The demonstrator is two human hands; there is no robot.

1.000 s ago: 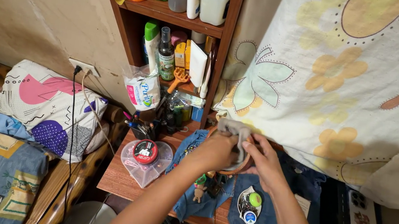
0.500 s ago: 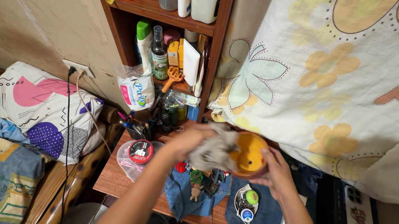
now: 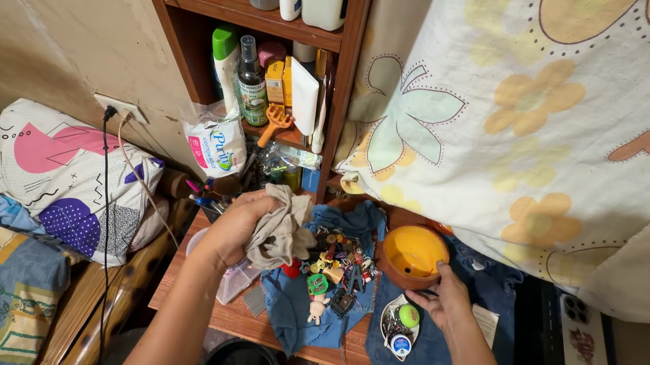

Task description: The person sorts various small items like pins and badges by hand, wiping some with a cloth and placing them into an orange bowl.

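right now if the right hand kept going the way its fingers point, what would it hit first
The right hand points up and slightly left, fingertips at or near the rim of the orange bowl. It would meet that bowl first; contact may already exist, depth is unclear.

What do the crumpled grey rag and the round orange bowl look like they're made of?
The crumpled grey rag in the left hand looks like soft, worn cotton cloth: it folds limply and is matte. The round orange bowl at the right hand seems plastic: smooth, with a slight sheen.
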